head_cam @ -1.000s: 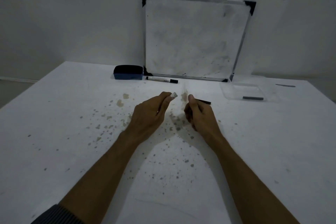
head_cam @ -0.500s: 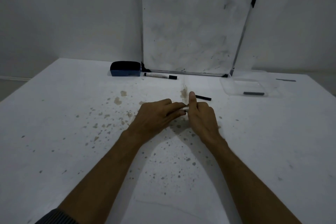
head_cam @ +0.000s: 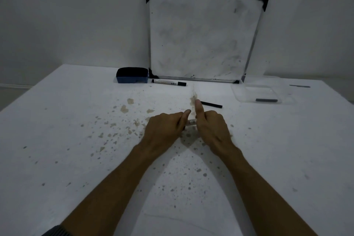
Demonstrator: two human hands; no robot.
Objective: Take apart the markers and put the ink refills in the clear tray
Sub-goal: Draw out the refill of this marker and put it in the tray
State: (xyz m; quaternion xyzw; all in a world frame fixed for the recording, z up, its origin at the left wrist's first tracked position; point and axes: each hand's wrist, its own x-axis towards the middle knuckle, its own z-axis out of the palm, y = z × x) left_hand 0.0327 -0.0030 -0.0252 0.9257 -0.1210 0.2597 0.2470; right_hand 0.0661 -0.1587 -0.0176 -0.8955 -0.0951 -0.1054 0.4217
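Observation:
Both hands meet at the table's middle around one white marker body (head_cam: 191, 122). My left hand (head_cam: 164, 130) grips its left end and my right hand (head_cam: 210, 126) its right end, thumb raised; most of the marker is hidden in the fists. Just beyond my right thumb a thin black piece (head_cam: 211, 104) lies on the table. Another whole marker (head_cam: 168, 82), white with black ends, lies in front of the whiteboard. The clear tray (head_cam: 249, 97) sits at the far right with one dark ink refill (head_cam: 266, 100) inside.
A whiteboard (head_cam: 203, 36) leans on the back wall. A blue eraser with a black pad (head_cam: 132, 78) sits to its left. A thin grey stick (head_cam: 299, 86) lies at the far right edge. The white table (head_cam: 76, 140) is speckled with brown stains.
My hands were apart, the left pinching a small white piece. They have come together and both now grip the marker body. The view has tilted slightly.

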